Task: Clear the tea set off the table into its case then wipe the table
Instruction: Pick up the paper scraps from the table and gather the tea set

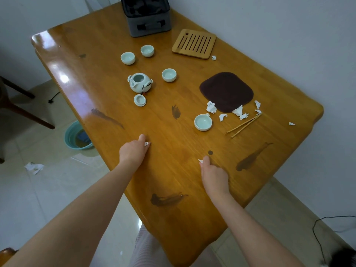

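Observation:
On the wooden table (100, 78) stand a pale green teapot (139, 83) with its lid (140, 100) beside it, and several matching cups, one near me (203, 122) and one by the pot (169, 74). A bamboo tray (194, 43), a dark cloth (226, 91) and bamboo tongs (244, 125) lie to the right. The grey case (148, 18) stands open at the far end. My left hand (133, 152) pinches a small paper scrap (146, 144). My right hand (213, 176) pinches another scrap (200, 161).
Torn paper scraps (238, 111) lie around the cloth's near edge. Dark smears (167, 199) mark the tabletop. On the floor to the left are a teal basin (76, 136), a crumpled paper (34, 167) and a chair leg (27, 114). A cable (317, 234) runs at the right.

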Demonstrator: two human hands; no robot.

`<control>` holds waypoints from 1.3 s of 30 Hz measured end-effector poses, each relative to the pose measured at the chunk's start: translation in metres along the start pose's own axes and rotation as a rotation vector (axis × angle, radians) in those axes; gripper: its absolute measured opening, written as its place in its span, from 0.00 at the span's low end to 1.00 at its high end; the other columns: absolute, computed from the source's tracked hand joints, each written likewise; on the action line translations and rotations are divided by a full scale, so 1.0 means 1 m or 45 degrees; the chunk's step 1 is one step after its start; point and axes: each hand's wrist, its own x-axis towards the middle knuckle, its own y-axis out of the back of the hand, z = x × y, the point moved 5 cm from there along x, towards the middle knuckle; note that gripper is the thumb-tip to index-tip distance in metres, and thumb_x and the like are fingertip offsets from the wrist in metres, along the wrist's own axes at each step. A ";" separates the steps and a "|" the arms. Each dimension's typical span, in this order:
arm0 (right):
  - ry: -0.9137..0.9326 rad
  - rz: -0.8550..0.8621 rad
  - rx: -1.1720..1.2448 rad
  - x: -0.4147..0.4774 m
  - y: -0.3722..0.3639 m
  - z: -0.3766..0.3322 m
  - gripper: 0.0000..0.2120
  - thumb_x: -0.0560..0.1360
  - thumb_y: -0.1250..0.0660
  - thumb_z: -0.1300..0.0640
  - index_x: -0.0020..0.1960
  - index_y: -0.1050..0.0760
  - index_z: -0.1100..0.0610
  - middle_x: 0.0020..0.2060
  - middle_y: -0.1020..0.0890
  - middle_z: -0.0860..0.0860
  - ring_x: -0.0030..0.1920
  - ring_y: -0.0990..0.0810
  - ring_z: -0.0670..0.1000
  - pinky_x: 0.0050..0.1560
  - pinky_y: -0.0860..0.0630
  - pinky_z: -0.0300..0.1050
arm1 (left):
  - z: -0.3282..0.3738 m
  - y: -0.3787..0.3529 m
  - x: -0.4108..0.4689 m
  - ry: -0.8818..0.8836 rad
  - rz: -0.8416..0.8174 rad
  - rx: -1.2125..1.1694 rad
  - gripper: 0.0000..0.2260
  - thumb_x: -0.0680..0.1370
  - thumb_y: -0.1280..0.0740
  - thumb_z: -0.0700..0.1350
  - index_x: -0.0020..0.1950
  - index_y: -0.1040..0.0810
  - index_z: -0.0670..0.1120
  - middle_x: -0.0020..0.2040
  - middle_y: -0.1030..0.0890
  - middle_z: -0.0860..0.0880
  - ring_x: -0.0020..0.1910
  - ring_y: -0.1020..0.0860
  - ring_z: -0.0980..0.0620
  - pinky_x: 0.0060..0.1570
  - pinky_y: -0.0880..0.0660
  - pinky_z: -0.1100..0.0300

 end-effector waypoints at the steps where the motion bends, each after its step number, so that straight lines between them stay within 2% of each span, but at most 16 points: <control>1: -0.001 -0.011 -0.002 0.000 0.000 0.000 0.13 0.84 0.50 0.50 0.60 0.32 0.56 0.33 0.26 0.48 0.29 0.27 0.46 0.24 0.41 0.36 | 0.000 -0.002 0.000 -0.009 -0.008 -0.006 0.10 0.84 0.47 0.51 0.56 0.35 0.45 0.33 0.26 0.48 0.31 0.24 0.48 0.26 0.29 0.55; 3: -0.010 -0.031 0.002 -0.001 0.000 0.000 0.12 0.84 0.49 0.51 0.61 0.33 0.56 0.36 0.23 0.48 0.31 0.27 0.46 0.24 0.41 0.36 | -0.001 -0.003 0.001 -0.024 -0.035 -0.033 0.07 0.84 0.47 0.47 0.55 0.34 0.45 0.34 0.26 0.48 0.32 0.25 0.48 0.28 0.27 0.54; 6: -0.048 -0.059 0.035 -0.001 0.000 0.000 0.12 0.84 0.49 0.51 0.60 0.32 0.56 0.39 0.20 0.50 0.32 0.27 0.47 0.25 0.41 0.37 | -0.003 0.003 -0.001 -0.048 -0.035 -0.125 0.08 0.84 0.47 0.47 0.50 0.34 0.45 0.34 0.27 0.48 0.30 0.28 0.50 0.26 0.32 0.57; 9: -0.069 -0.041 0.040 -0.001 0.004 0.001 0.15 0.84 0.51 0.49 0.57 0.30 0.56 0.35 0.25 0.48 0.28 0.31 0.45 0.24 0.44 0.37 | -0.015 0.008 -0.006 0.055 0.056 -0.395 0.10 0.83 0.45 0.47 0.45 0.33 0.44 0.34 0.28 0.47 0.30 0.30 0.50 0.26 0.37 0.57; 12: -0.060 -0.012 0.034 -0.001 0.008 -0.001 0.18 0.84 0.52 0.48 0.55 0.28 0.57 0.35 0.22 0.49 0.29 0.31 0.47 0.24 0.45 0.38 | -0.019 0.010 -0.012 0.179 0.095 -0.760 0.12 0.83 0.44 0.47 0.41 0.33 0.43 0.35 0.28 0.44 0.32 0.30 0.48 0.30 0.36 0.56; 16: -0.067 0.077 0.095 -0.003 0.015 -0.003 0.20 0.83 0.50 0.46 0.49 0.25 0.57 0.33 0.20 0.50 0.29 0.28 0.48 0.25 0.43 0.38 | -0.005 0.019 -0.026 0.269 0.094 -1.139 0.15 0.84 0.46 0.48 0.43 0.28 0.41 0.37 0.24 0.44 0.31 0.28 0.50 0.30 0.34 0.58; 19: -0.032 0.151 0.254 -0.001 0.023 -0.008 0.21 0.82 0.48 0.46 0.41 0.25 0.58 0.28 0.25 0.49 0.27 0.29 0.49 0.27 0.39 0.40 | 0.012 0.027 -0.035 0.289 0.084 -1.316 0.15 0.84 0.46 0.47 0.43 0.25 0.43 0.35 0.25 0.47 0.33 0.28 0.50 0.33 0.32 0.58; 22: -0.012 0.221 0.528 0.003 0.035 -0.013 0.22 0.82 0.45 0.47 0.33 0.29 0.55 0.24 0.31 0.47 0.24 0.34 0.46 0.26 0.42 0.38 | 0.030 0.033 -0.044 0.263 0.078 -1.481 0.13 0.84 0.45 0.45 0.49 0.22 0.45 0.37 0.24 0.49 0.35 0.27 0.52 0.35 0.31 0.58; 25: -0.051 0.219 0.737 0.008 0.045 -0.017 0.24 0.82 0.43 0.48 0.29 0.32 0.54 0.23 0.32 0.47 0.24 0.36 0.45 0.26 0.41 0.40 | 0.048 0.038 -0.052 0.206 0.013 -1.614 0.13 0.83 0.44 0.45 0.47 0.21 0.46 0.33 0.27 0.52 0.31 0.32 0.54 0.31 0.35 0.60; 30: -0.112 0.268 0.977 0.017 0.067 -0.030 0.24 0.82 0.43 0.51 0.28 0.31 0.54 0.22 0.32 0.48 0.24 0.37 0.45 0.25 0.44 0.37 | 0.075 0.044 -0.061 0.106 -0.186 -1.659 0.16 0.82 0.41 0.52 0.37 0.26 0.47 0.28 0.32 0.53 0.28 0.36 0.55 0.30 0.38 0.61; 32: -0.141 0.277 1.071 0.024 0.075 -0.039 0.24 0.82 0.43 0.51 0.27 0.32 0.53 0.22 0.32 0.48 0.24 0.37 0.45 0.25 0.44 0.37 | 0.082 0.044 -0.061 0.143 -0.256 -1.716 0.18 0.82 0.42 0.54 0.35 0.30 0.47 0.28 0.33 0.52 0.28 0.37 0.54 0.28 0.39 0.60; 35: -0.192 0.297 1.182 0.032 0.081 -0.050 0.24 0.82 0.43 0.50 0.30 0.28 0.59 0.23 0.29 0.51 0.25 0.34 0.47 0.27 0.40 0.44 | 0.086 0.045 -0.062 0.262 -0.342 -1.838 0.21 0.81 0.44 0.59 0.34 0.33 0.48 0.28 0.34 0.52 0.28 0.38 0.53 0.27 0.40 0.61; 39: -0.215 0.305 1.219 0.038 0.085 -0.065 0.21 0.82 0.43 0.51 0.34 0.27 0.59 0.26 0.26 0.52 0.28 0.29 0.49 0.28 0.32 0.46 | 0.097 0.049 -0.070 0.365 -0.490 -1.911 0.25 0.81 0.49 0.64 0.35 0.32 0.46 0.27 0.34 0.52 0.28 0.37 0.53 0.28 0.39 0.61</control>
